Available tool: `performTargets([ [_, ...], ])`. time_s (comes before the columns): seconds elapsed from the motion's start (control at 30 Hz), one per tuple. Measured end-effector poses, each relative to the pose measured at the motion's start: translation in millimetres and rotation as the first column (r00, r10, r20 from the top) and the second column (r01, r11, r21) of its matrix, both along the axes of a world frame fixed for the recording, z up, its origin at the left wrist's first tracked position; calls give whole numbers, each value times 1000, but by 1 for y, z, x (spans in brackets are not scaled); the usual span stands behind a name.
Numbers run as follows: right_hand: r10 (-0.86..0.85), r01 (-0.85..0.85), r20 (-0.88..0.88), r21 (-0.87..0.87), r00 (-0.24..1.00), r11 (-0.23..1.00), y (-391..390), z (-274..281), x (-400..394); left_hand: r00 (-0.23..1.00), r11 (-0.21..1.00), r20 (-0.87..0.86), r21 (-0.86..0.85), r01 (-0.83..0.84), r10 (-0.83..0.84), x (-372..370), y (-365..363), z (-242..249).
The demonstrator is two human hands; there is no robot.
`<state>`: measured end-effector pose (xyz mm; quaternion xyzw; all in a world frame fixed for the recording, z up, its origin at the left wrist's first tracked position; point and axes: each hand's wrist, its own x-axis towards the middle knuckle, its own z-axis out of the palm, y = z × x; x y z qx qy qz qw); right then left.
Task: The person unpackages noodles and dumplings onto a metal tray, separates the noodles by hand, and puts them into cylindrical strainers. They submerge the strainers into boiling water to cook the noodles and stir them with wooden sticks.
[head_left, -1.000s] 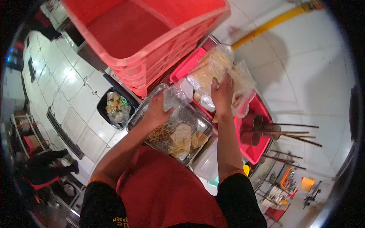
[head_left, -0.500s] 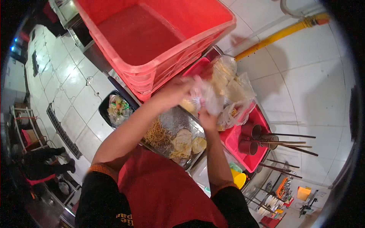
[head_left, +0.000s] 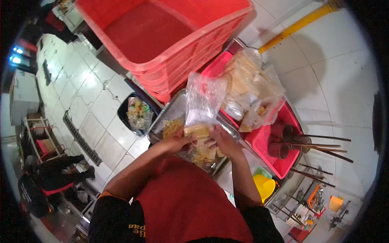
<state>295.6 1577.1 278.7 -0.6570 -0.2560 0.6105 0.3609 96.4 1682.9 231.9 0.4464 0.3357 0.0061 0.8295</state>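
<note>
A clear plastic bag [head_left: 205, 95] stretches over the metal tray [head_left: 181, 106], with a pale yellow block of food [head_left: 197, 130] at its near end. My left hand [head_left: 177, 142] grips the near left side of this bag, fingers closed at the yellow food. On the other side, my right hand [head_left: 223, 139] holds the bag's near right edge with bent fingers. Thin brown noodles [head_left: 172, 128] lie on the tray beyond my left hand. Flat yellowish pieces of food [head_left: 204, 157] rest on it just below my hands, partly covered by them.
A big red crate [head_left: 158, 67] stands beyond the tray. To the right, a pink bin [head_left: 259, 141] holds bagged food [head_left: 245, 77] and several long-handled metal cups [head_left: 279, 150]. A dark bin [head_left: 121, 115] with food scraps sits left. Another person [head_left: 52, 176] is at far left.
Both hands have come down and toward me from beside the pink bin. The blurred plastic they held there is now a bag spread over the tray, its yellow contents near my body.
</note>
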Motion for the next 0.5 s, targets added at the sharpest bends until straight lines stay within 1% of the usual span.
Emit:
performTargets([
  [0.03,-17,16,33,4,999,1000,-15,-18,-12,995,995,-64,-71,67,-72,-6,-8,-22],
  [0.07,-2,2,8,36,1000,999,-20,-34,-19,982,984,-130,-135,117,-135,-14,-12,-43],
  [0.1,34,-43,134,64,990,997,-32,-69,-21,926,937,-207,84,339,-317,-18,-10,-28],
  [0.13,194,-326,544,156,816,932,-31,-59,-24,826,796,-348,269,542,-444,-16,-6,-13],
  [0.17,98,-261,501,267,860,928,-41,-89,-27,906,938,-247,-59,341,-344,-19,-20,-46],
  [0.2,169,-231,486,69,857,971,-42,-101,-23,987,989,-118,-108,100,-112,-23,-32,-52],
  [0.23,44,-282,541,366,840,887,-40,-102,-30,945,930,-120,177,323,-306,-24,-33,-111],
  [0.27,78,-289,646,227,759,930,-37,-101,-29,979,914,-121,393,-104,163,-14,-33,51],
  [0.3,63,-200,523,210,850,957,-41,-126,-27,968,870,-253,477,123,2,-20,-22,23],
  [0.33,40,-113,400,160,916,981,-46,-154,-24,908,787,-393,509,349,-149,-21,-18,-27],
  [0.37,50,-138,408,189,911,972,-48,-172,-22,914,780,-390,535,326,-114,-26,-21,-71],
  [0.4,59,-157,420,203,906,967,-48,-187,-19,884,508,-414,726,464,-215,-28,-25,-113],
  [0.43,62,-169,433,212,899,962,-49,-201,-13,830,170,-472,829,532,-298,-25,-22,-130],
  [0.47,61,-180,446,230,893,957,-53,-223,-7,777,471,-563,624,623,-281,-16,-9,-41],
  [0.5,52,-265,541,323,839,909,-55,-248,0,784,464,-561,638,614,-265,-13,-9,-56],
])
